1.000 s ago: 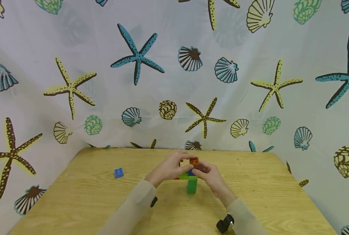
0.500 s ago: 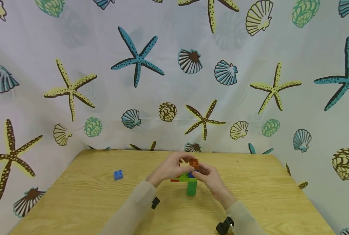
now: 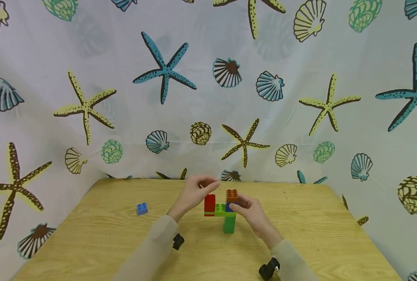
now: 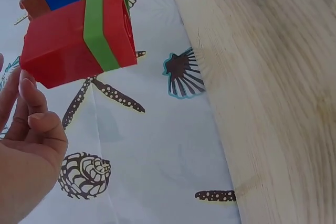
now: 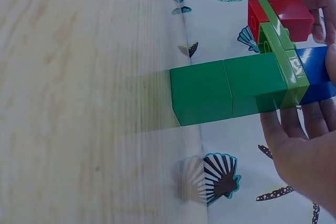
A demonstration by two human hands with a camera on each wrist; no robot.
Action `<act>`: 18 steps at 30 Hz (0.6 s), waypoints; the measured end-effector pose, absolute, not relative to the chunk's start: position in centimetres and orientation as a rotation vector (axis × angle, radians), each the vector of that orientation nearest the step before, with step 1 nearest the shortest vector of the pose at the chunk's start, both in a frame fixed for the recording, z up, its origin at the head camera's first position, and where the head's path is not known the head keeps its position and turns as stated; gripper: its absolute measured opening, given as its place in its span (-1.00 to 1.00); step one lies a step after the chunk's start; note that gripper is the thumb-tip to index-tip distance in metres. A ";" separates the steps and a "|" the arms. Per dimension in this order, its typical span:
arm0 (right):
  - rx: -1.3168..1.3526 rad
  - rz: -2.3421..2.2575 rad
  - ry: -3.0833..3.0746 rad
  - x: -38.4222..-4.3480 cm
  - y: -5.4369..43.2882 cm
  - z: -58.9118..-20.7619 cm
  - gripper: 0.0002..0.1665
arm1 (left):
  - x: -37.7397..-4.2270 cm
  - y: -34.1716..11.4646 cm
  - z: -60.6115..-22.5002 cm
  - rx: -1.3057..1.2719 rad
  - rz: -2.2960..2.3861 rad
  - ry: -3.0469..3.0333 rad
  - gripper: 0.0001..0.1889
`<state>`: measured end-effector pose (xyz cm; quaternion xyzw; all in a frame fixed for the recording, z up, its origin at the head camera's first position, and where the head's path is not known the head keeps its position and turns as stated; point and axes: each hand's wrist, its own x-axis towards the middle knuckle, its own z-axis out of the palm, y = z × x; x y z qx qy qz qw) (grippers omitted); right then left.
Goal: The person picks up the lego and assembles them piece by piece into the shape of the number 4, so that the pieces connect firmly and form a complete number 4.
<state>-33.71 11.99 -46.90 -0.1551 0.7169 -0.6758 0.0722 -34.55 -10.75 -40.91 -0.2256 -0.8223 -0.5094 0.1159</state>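
Note:
A toy-brick structure stands on the table. Two stacked dark green bricks (image 5: 228,88) form its column, with a light green beam (image 3: 220,208) across the top. A red brick (image 3: 210,203) sits on the beam's left end, with more red (image 4: 118,29) under it. At the right end an orange-brown brick (image 3: 231,195) tops a blue brick (image 5: 314,72). My right hand (image 3: 253,214) grips the blue brick between thumb and fingers. Behind and left of the red brick, my left hand (image 3: 193,194) is raised with loosely bent fingers, holding nothing.
A loose blue brick (image 3: 142,208) lies on the wooden table (image 3: 99,234) to the left. A white curtain (image 3: 194,105) with starfish and shells hangs behind the table and along both sides. Each wrist wears a small black camera (image 3: 269,269).
My left hand has let go of the orange-brown brick and moved left and up, uncovering the red brick and beam. My right hand has stayed at the blue brick.

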 end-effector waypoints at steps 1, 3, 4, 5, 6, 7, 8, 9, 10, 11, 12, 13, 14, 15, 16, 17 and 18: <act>-0.464 -2.026 2.161 -33.7 12.0 -46.9 -0.38 | -34.6 -11.0 -41.0 -0.652 -1.509 -2.404 -0.78; -0.459 -2.019 2.168 -33.8 12.0 -46.9 -0.39 | -34.7 -11.6 -41.2 -0.634 -1.531 -2.393 -0.79; -0.456 -2.015 2.170 -33.8 12.0 -46.9 -0.39 | -34.8 -12.0 -41.3 -0.627 -1.535 -2.391 -0.80; -0.455 -2.012 2.171 -33.8 12.0 -46.9 -0.40 | -34.9 -12.3 -41.4 -0.621 -1.536 -2.393 -0.80; -0.453 -2.011 2.169 -33.8 12.1 -46.9 -0.40 | -34.9 -12.6 -41.4 -0.618 -1.534 -2.396 -0.80; -0.451 -2.010 2.168 -33.8 12.1 -46.9 -0.41 | -35.0 -12.9 -41.5 -0.617 -1.530 -2.404 -0.80; -0.449 -2.010 2.167 -33.8 12.1 -46.9 -0.41 | -35.0 -13.2 -41.5 -0.618 -1.524 -2.415 -0.80; -0.448 -2.011 2.166 -33.8 12.1 -46.9 -0.41 | -35.1 -13.6 -41.5 -0.622 -1.518 -2.427 -0.79; -0.450 -2.011 2.166 -33.8 12.1 -46.9 -0.41 | -35.2 -13.9 -41.5 -0.619 -1.515 -2.446 -0.79; -0.451 -2.011 2.164 -33.8 12.1 -46.9 -0.41 | -35.3 -14.3 -41.4 -0.616 -1.515 -2.467 -0.79; -0.451 -2.012 2.162 -33.8 12.1 -46.9 -0.42 | -35.3 -14.6 -41.4 -0.621 -1.518 -2.489 -0.78; -0.452 -2.013 2.160 -33.8 12.1 -46.9 -0.42 | -35.4 -15.0 -41.3 -0.622 -1.522 -2.512 -0.78; -0.454 -2.014 2.158 -33.8 12.1 -47.0 -0.42 | -35.4 -15.4 -41.3 -0.617 -1.531 -2.540 -0.77; -0.458 -2.015 2.156 -33.8 12.1 -47.0 -0.42 | -35.5 -15.8 -41.3 -0.617 -1.539 -2.570 -0.77; -0.461 -2.014 2.154 -33.9 12.1 -47.0 -0.41 | -35.5 -16.3 -41.2 -0.617 -1.541 -2.605 -0.77; -0.462 -2.014 2.153 -33.9 12.1 -47.0 -0.41 | -35.6 -16.8 -41.3 -0.620 -1.543 -2.636 -0.76; -0.464 -2.012 2.153 -33.9 12.1 -47.0 -0.41 | -35.7 -17.2 -41.4 -0.619 -1.541 -2.667 -0.75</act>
